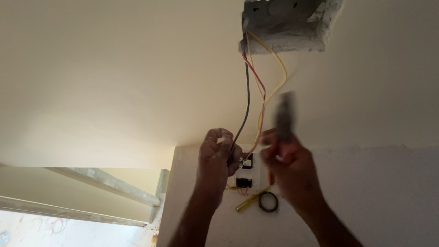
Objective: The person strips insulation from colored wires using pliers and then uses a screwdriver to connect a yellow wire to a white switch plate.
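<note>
Head view: cream ceiling [114,68], rough cut-out [288,23]

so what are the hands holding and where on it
The left hand grips the black wire near its lower end. The right hand holds a blurred dark tool by its lower part; what kind of tool cannot be told.

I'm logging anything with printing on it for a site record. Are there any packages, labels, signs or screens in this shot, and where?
None can be made out: no package, label, sign or screen.
White switch plate: behind the hands, on a pale surface, rectangular, with black modules; no marking discernible.
Tape roll: below the plate, black ring, no label visible.
Tool in right hand: dark, blurred.
Left hand: on black wire.
</note>
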`<state>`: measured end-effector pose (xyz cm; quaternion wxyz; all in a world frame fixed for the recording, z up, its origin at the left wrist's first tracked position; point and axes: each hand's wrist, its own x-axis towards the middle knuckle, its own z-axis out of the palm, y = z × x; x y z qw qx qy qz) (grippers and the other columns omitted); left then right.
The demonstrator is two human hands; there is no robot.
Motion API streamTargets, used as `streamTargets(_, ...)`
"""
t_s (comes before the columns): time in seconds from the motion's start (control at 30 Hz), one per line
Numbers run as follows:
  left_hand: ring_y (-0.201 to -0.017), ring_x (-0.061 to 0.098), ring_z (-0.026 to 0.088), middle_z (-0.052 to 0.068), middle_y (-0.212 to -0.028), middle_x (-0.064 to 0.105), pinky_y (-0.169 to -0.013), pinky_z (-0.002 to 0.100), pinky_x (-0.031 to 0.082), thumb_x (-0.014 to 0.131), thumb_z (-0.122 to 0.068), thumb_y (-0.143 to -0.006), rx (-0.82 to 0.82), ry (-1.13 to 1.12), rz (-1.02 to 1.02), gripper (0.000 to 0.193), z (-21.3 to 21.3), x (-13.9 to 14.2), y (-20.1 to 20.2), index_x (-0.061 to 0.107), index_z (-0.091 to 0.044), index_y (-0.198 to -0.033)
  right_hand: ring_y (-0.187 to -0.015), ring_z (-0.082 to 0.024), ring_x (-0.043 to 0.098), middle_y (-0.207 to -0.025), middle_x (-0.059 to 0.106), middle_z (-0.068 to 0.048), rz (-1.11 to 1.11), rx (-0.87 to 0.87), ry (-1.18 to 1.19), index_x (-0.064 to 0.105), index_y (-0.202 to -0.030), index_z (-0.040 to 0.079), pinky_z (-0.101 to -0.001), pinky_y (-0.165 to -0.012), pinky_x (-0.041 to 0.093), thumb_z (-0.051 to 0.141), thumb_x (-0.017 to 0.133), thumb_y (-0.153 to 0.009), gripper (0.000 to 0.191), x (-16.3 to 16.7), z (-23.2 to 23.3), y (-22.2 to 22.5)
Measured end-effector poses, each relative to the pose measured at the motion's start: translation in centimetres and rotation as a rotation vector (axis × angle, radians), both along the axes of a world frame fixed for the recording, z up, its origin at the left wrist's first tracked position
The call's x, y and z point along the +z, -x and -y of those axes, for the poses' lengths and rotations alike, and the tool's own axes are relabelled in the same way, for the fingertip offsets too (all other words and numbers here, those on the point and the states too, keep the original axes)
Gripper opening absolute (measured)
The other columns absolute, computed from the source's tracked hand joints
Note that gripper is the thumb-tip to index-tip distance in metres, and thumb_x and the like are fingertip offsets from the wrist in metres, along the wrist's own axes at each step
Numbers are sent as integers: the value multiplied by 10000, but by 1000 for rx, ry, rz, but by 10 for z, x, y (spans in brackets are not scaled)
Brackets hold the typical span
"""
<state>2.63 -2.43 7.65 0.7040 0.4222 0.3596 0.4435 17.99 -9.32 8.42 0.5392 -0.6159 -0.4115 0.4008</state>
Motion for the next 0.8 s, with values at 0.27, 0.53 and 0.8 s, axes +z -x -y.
streamTargets(0.27,-481,316,75,-3,-614,444,-410,255,219,472,-115,-1008,-118,128,128,54,6,2,-6,523,-101,-996,-721,-94,590,-848,652,-59,-212,79,-179,478,-1546,48,-244,-577,461,156,640,-940,637,17,-21,-40)
streamTargets(0.53,-504,374,76,-19,-640,439,-418,256,265,496,-185,-1050,-124,71,4,149,6,0,-6,557,-57,-1004,-575,-88,581,-749,597,-29,92,206,-101,547,-1427,65,-230,-351,431,144,630,-926,514,67,-45,-24)
streamTargets(0.8,-632,523,116,108,-1093,592,-542,303,518,597,-282,-985,369,-465,-369,418,-15,-2,9,468,-39,-1300,-620,-171,631,-812,666,-119,54,238,15,644,-1036,-56,-320,-511,614,124,649,-975,190,52,-34,-70)
